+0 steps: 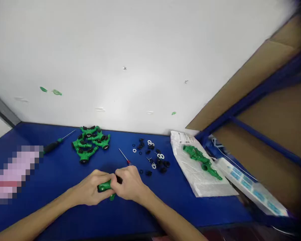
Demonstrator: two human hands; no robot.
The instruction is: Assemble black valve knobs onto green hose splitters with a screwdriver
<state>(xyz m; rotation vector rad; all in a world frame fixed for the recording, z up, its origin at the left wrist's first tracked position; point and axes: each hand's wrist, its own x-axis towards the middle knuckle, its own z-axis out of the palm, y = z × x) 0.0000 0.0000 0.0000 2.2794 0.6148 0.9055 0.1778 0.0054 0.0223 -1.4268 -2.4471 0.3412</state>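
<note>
My left hand is closed around a green plastic hose connector above the near part of the blue table. My right hand grips the same connector from the other side, its thumb and fingers pressed around a black part. Much of the connector is hidden by my fingers. Just beyond my right hand is a thin screwdriver with a red collar; its handle end is covered by the hand, and whether they touch I cannot tell.
Several green Y-shaped connectors with black parts lie at the back left, beside a long screwdriver. Loose white rings and black caps are scattered right of centre. Green pieces rest on a white bag. A white wall stands behind.
</note>
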